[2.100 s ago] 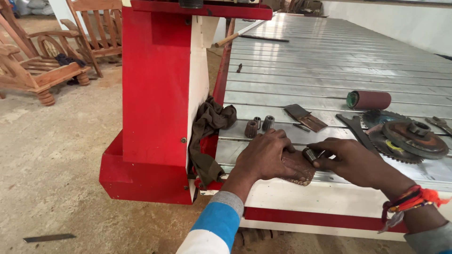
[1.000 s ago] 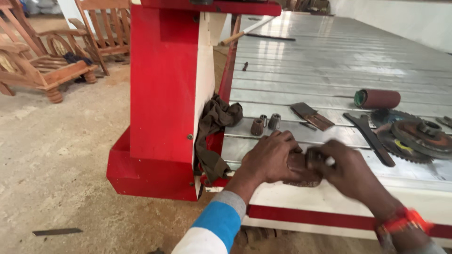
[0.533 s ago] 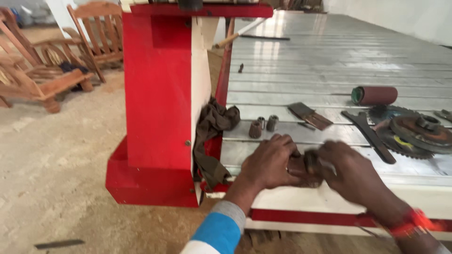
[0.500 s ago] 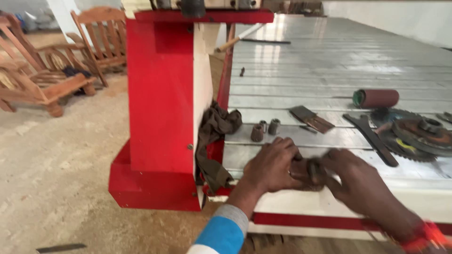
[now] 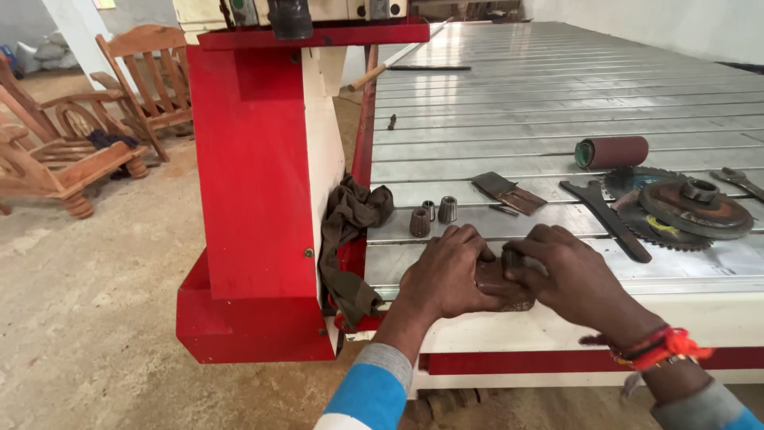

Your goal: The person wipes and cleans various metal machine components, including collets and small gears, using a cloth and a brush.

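The left hand (image 5: pixel 447 273) is curled around a small dark brown block (image 5: pixel 497 280) that sits at the near edge of the ribbed metal table (image 5: pixel 509 103), fingers folded over its left end. The right hand (image 5: pixel 574 275) meets it from the other side, fingers wrapped over the block's right end and pinching a small dark part on top of it; what that part is cannot be made out. Both hands touch the block and almost touch each other. The right wrist wears a red thread band (image 5: pixel 662 345).

Just behind the left hand stand three small metal sleeves (image 5: pixel 434 215) in a short row. Beside them, to the left, a dark rag (image 5: pixel 350 231) hangs over the table's near left corner, against the red machine column (image 5: pixel 255 183). Behind the right hand lies a flat dark strip (image 5: pixel 508 193), and further right a black wrench (image 5: pixel 606 218) lies next to a stack of saw blades (image 5: pixel 676 209). A red sanding roll (image 5: pixel 611 151) lies beyond them. Wooden chairs (image 5: pixel 95 127) stand on the floor, well apart from the table.
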